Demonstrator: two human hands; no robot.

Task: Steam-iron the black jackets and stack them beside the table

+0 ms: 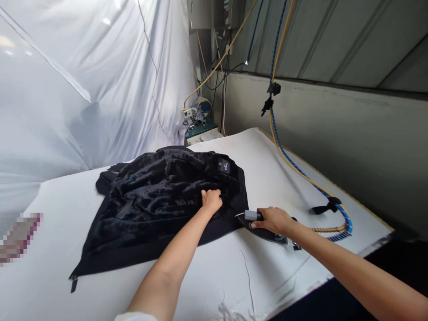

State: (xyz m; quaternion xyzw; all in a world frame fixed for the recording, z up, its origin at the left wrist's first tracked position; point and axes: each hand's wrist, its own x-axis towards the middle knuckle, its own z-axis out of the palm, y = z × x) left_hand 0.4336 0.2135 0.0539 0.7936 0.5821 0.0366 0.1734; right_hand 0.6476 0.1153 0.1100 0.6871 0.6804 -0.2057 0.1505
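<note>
A black garment (pixel 150 191) with a shiny, furry lining lies spread and rumpled on the white-covered table (pixel 267 178). Near its upper right edge shows a label (pixel 224 166). My left hand (pixel 211 200) presses on the lining right of the middle, its fingers curled with the fabric at them. Wrapped round the handle of a dark iron (pixel 267 234) is my right hand (pixel 272 220). The iron's tip meets the garment's right edge, while its body is over the white cover.
A blue hose and a yellow hose (pixel 290 162) hang from above and loop to the iron. White sheeting (pixel 100 80) hangs behind at the left. Small equipment (pixel 197 118) stands past the table's far corner. A wall (pixel 317 120) runs along the right.
</note>
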